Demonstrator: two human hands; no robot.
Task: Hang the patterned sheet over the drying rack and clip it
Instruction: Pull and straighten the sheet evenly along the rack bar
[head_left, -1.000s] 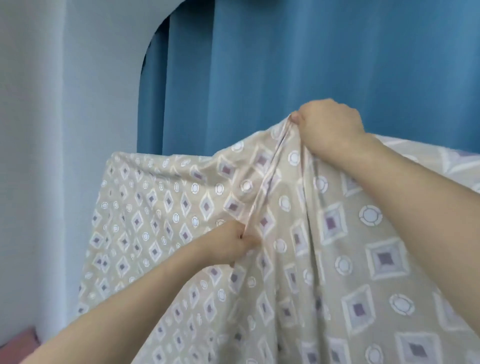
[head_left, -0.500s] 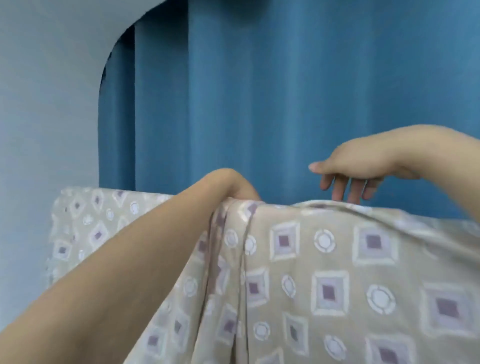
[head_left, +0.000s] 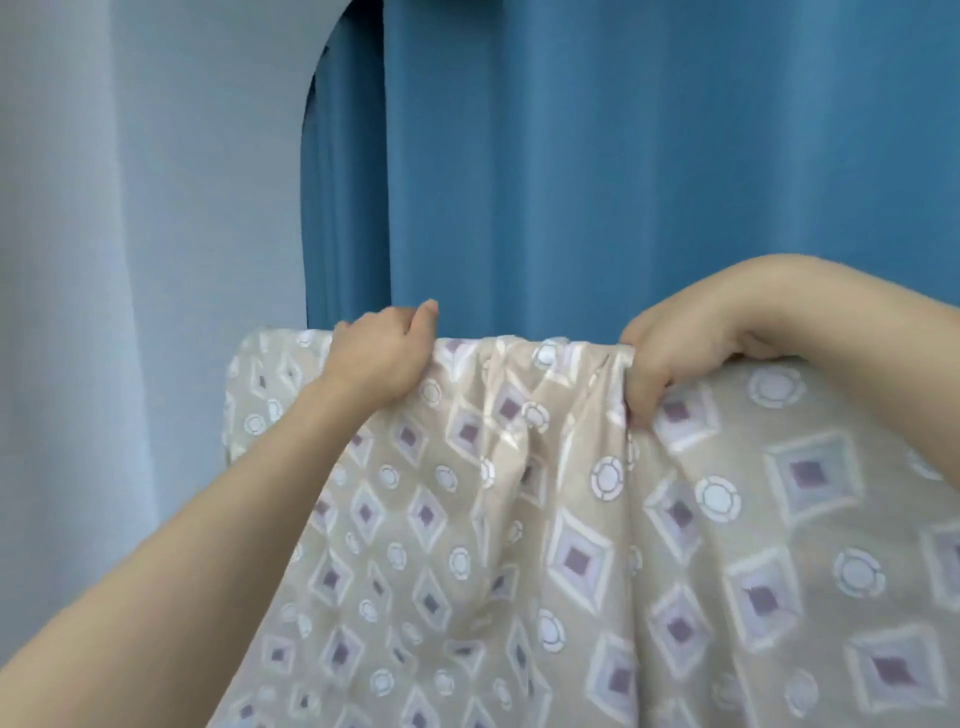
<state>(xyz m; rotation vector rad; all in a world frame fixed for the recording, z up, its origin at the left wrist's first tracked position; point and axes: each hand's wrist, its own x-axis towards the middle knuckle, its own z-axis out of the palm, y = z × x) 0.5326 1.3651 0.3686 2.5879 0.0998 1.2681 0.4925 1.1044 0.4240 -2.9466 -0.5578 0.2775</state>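
Both hands — left hand (head_left: 382, 358), right hand (head_left: 670, 358) — grip the soft, wrinkled, diamond-patterned sheet (head_left: 571, 519) at its top fold — rack hidden beneath.

Soft, even daylight with faint shadows, a pale sheen on the patterned sheet (head_left: 519, 431) (slightly blurred throughout).
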